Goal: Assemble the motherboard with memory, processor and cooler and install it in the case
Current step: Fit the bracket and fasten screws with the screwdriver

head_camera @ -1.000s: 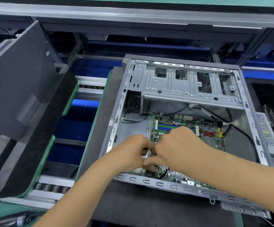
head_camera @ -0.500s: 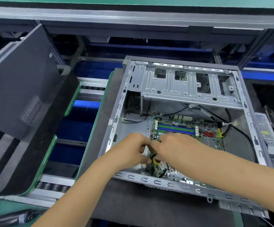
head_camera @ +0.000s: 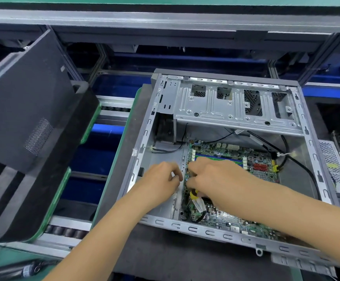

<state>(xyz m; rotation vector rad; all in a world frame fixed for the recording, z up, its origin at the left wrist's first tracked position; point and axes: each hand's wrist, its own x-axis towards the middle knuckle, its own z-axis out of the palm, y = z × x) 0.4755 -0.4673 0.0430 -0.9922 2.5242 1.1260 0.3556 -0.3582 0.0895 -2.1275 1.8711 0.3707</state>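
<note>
We see one open case (head_camera: 223, 102) lying on its side on a dark mat (head_camera: 136, 138) atop a roller conveyor (head_camera: 67, 230). One green motherboard (head_camera: 234, 157) lies flat inside, its long axis running away from us. Our left hand (head_camera: 161, 179) and right hand (head_camera: 215, 177) sit close together at the board's left edge, fingers curled; whether they grip anything, we cannot tell.

An open grey case (head_camera: 238, 102) lies on a dark pallet (head_camera: 136, 138), the green motherboard (head_camera: 262, 171) inside it. Both the left hand (head_camera: 161, 180) and right hand (head_camera: 215, 177) work with curled fingers at the board's left edge, above a yellow-tagged cable (head_camera: 195, 196).
</note>
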